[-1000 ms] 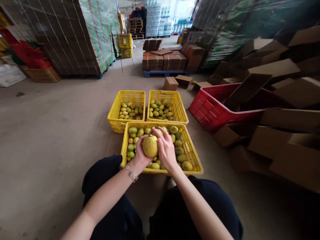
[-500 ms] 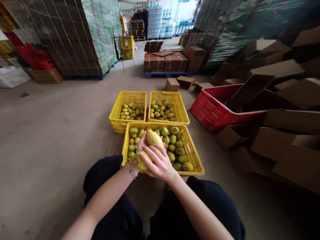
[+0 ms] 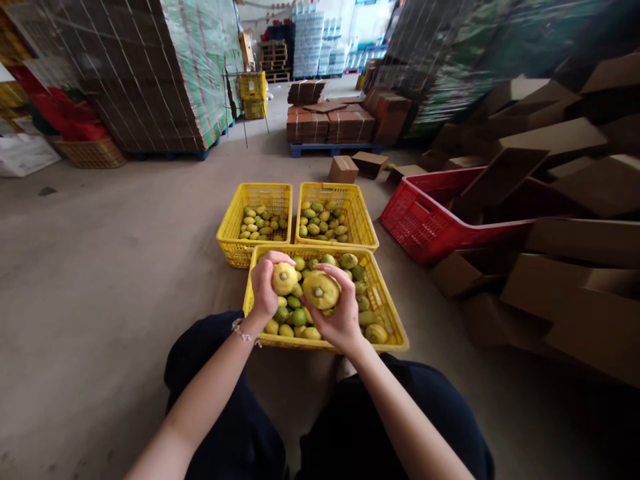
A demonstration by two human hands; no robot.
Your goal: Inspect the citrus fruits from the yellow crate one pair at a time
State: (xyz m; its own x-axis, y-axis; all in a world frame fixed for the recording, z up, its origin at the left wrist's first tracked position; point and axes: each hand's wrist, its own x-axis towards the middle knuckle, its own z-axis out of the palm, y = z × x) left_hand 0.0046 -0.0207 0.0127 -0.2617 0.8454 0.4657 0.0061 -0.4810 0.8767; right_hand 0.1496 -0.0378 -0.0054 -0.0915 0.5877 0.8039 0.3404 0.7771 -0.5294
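Observation:
My left hand point(image 3: 264, 283) is closed round a yellow papaya point(image 3: 285, 279), its stem end turned toward me. In my right hand point(image 3: 341, 312) is a larger yellow papaya point(image 3: 321, 290), also with the stem stub facing me; thumb and fingers wrap its sides. Both fruits are held side by side, apart, above a yellow plastic crate point(image 3: 395, 313). Green and yellow papayas point(image 3: 299, 317) lie inside that crate, partly hidden by my hands.
Behind stand two more yellow crates, one at left point(image 3: 227, 230) and one at right point(image 3: 369, 223), both holding papayas. A red crate point(image 3: 417, 220) and piled cardboard boxes point(image 3: 555, 287) crowd the right side. Flattened cartons lie on a blue pallet point(image 3: 330, 149) farther back.
My hands were crossed close together, the right over the left, with the two papayas lengthwise. Now they are apart, one fruit in each, stem ends toward me.

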